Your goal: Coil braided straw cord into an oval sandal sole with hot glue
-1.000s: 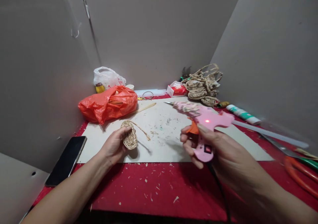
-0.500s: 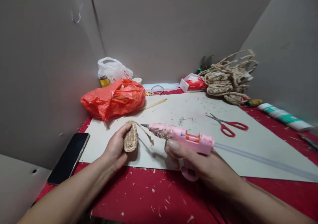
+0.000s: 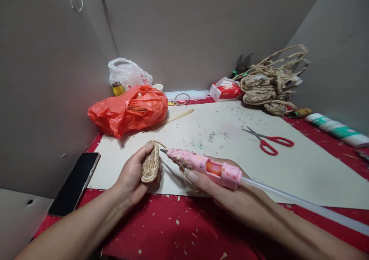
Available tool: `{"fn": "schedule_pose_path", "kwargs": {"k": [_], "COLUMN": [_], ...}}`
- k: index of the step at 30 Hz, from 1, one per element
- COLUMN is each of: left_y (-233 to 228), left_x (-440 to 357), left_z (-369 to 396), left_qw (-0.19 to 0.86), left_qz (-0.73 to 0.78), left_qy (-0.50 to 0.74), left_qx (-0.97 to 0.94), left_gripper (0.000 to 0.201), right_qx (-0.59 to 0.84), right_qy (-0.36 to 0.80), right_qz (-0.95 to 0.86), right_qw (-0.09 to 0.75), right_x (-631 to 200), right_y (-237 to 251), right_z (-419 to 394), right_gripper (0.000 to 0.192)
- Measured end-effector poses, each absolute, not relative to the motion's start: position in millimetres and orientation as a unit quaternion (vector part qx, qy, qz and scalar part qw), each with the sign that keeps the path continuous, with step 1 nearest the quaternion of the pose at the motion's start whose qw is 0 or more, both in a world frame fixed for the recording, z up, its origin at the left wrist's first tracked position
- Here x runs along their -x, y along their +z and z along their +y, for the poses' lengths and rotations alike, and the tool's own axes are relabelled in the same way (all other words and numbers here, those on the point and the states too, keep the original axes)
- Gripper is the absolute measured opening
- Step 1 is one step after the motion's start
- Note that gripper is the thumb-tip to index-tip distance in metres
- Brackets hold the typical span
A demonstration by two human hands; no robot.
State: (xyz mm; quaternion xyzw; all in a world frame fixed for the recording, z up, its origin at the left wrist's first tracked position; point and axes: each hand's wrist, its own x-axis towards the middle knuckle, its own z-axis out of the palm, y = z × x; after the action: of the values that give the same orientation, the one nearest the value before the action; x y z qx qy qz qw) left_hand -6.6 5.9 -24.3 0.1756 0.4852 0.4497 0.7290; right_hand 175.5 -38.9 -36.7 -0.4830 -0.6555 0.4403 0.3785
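The woven coil [image 3: 150, 163] stands on edge over the mat [image 3: 230, 137], pinched in the left hand [image 3: 131, 175]. The right hand [image 3: 230, 192] grips a glue gun [image 3: 201, 164], its nozzle just beside the coil's edge. Scissors [image 3: 269, 141] lie farther right; a phone [image 3: 74, 183] rests on the counter [image 3: 178, 225].

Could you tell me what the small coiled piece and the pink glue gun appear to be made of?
The coiled piece, held by the left hand, looks like braided straw or raffia: tan, matte, ribbed plaits. The glue gun, held by the right hand, seems to be glossy pink plastic, its barrel crusted with dried glue and fibre, with a metal tip.
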Motion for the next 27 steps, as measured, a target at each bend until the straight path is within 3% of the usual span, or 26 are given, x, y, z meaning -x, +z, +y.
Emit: {"fn": "schedule_pose_path", "kwargs": {"k": [27], "left_y": [-19], "left_x": [3], "left_z": [2], "left_qw": [0.728], "left_qz": [0.497], "left_qy": [0.437], "left_qx": [-0.178], "left_gripper": [0.017], "right_qx": [0.495], "right_qy": [0.418], "right_qz": [-0.655], "right_qw": [0.389], "right_x": [-174], "right_y": [-33], "right_z": [-39], "right_gripper": [0.032]}}
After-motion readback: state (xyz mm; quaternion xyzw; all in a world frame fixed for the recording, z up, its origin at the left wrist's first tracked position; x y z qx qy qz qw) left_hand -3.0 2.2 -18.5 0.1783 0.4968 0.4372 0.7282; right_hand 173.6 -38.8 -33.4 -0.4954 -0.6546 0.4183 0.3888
